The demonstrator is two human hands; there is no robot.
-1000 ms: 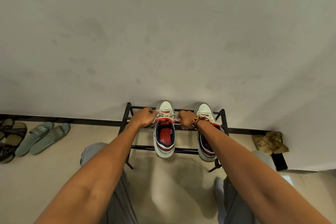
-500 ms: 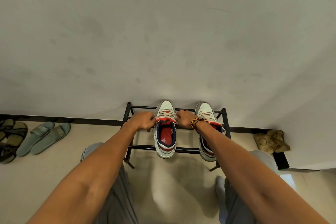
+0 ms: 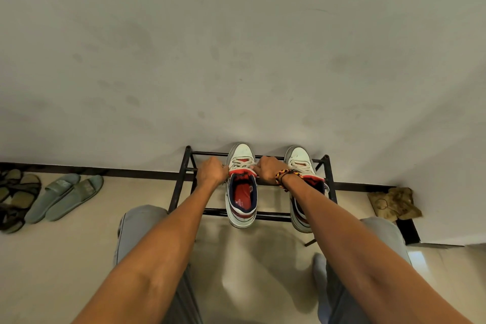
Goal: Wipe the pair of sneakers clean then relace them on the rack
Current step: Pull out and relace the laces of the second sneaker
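Currently both sneakers sit on the rack point(image 3: 184, 181), toes to the wall. My left hand point(image 3: 211, 172) and right hand point(image 3: 268, 171) are curled at either side of the left sneaker point(image 3: 242, 192), each apparently pinching a lace point(image 3: 240, 164) end. Uppers look wiped. Right sneaker point(image 3: 299, 163) shows laces; whether tied, cannot tell. Judgement: late relacing stage.
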